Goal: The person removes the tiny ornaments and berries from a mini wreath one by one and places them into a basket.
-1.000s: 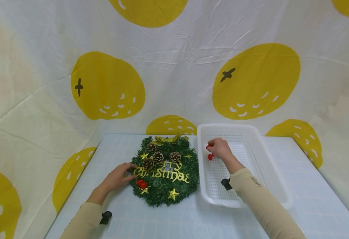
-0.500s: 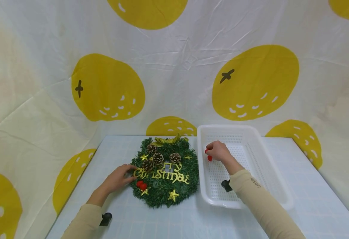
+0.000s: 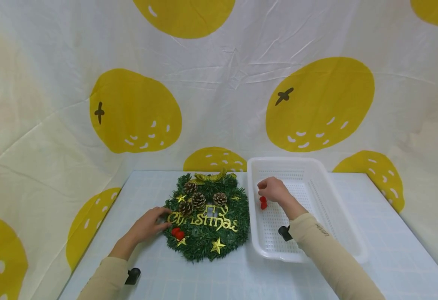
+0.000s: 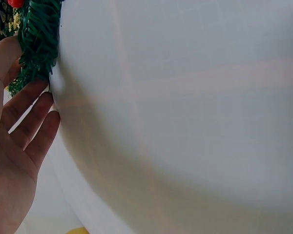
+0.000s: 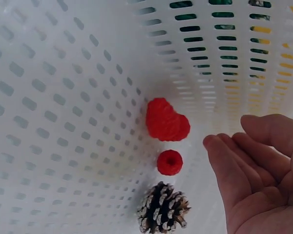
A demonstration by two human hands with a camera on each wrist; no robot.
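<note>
In the head view my right hand (image 3: 274,190) hovers inside the white plastic basket (image 3: 254,233) by its left wall, fingers loosely bent. Nothing shows between its thumb and fingers in the right wrist view. Beside the fingertips lie red raspberry-like berries (image 5: 161,119), two of them close together, and a single berry (image 5: 169,163). A frosted pine cone (image 5: 163,209) lies near them, hidden behind the hand from the head view. My left hand (image 3: 153,221) touches the left edge of the green wreath (image 3: 204,246), thumb and fingers spread and relaxed against the fringe.
The wreath carries pine cones (image 3: 198,198), gold Christmas lettering (image 3: 207,218), gold stars (image 3: 217,245), red berries (image 3: 177,233) and a gold ribbon (image 3: 211,176). It lies directly left of the basket on a pale table (image 3: 189,279). A fruit-print cloth (image 3: 222,104) hangs behind.
My right hand has come away from the red berries, which now lie in plain view just below its fingers. A berry at its fingertips earlier appears let go. My left hand stays on the wreath.
</note>
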